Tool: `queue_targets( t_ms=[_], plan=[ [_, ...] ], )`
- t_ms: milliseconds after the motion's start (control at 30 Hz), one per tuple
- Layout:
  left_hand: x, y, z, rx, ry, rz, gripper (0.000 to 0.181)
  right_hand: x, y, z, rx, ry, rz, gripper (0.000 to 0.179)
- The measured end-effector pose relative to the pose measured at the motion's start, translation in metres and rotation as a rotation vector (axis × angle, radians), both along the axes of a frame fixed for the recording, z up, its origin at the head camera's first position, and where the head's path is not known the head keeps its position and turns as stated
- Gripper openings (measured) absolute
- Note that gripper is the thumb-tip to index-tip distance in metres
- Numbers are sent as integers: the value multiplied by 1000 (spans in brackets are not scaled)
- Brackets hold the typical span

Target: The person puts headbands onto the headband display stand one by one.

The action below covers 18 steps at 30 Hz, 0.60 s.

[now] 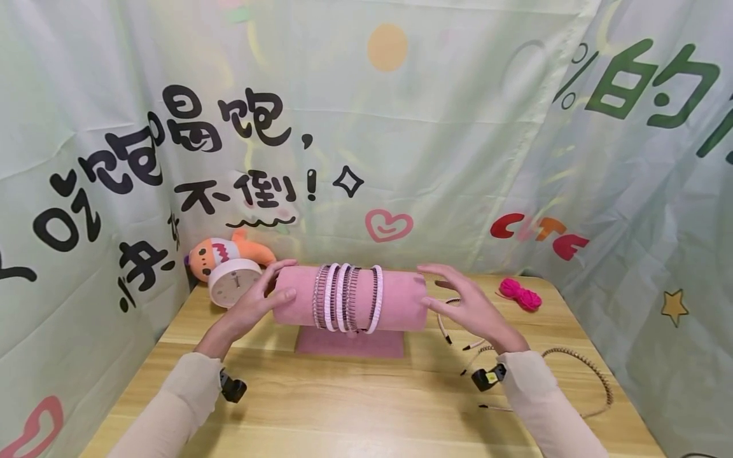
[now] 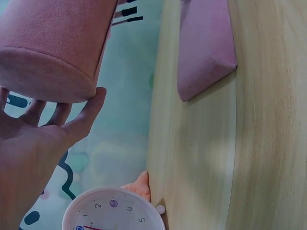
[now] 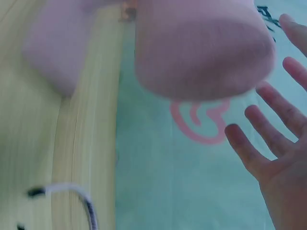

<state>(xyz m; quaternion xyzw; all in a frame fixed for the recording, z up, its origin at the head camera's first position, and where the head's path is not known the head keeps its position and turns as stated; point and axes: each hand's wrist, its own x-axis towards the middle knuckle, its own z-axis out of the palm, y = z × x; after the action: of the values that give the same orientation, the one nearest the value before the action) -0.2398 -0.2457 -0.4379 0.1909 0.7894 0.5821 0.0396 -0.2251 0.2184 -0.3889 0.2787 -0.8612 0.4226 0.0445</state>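
A pink velvety headband stand (image 1: pixel 401 299), a horizontal roll on a flat base (image 1: pixel 349 343), stands in mid-table. Several headbands (image 1: pixel 342 298), some white and some dark with toothed edges, are round its roll, mostly left of centre. At the roll's left end is my left hand (image 1: pixel 254 299), thumb in front and fingers behind; in the left wrist view its fairly straight digits meet the end's rim (image 2: pixel 72 93). My right hand (image 1: pixel 469 308) is at the right end, fingers spread; the right wrist view shows them apart from the roll's end face (image 3: pixel 206 67).
Loose headbands (image 1: pixel 608 385) lie on the table at the right, close to the right forearm. Behind them is a pink yarn skein (image 1: pixel 520 295). A round white clock (image 1: pixel 235 283) and an orange plush toy (image 1: pixel 202 259) sit at the back left. Printed cloth (image 1: pixel 435 159) hangs around the table.
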Motion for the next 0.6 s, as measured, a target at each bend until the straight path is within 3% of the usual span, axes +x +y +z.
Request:
queue_targets(
  t_ms=[367,600],
  plan=[
    [1,1,2,6,-3,-12,70,21,78,-8,8,73,-90,47],
    [3,2,4,11,-13,-9,69,40,118,-23,-47,-3,-115,37]
  ],
)
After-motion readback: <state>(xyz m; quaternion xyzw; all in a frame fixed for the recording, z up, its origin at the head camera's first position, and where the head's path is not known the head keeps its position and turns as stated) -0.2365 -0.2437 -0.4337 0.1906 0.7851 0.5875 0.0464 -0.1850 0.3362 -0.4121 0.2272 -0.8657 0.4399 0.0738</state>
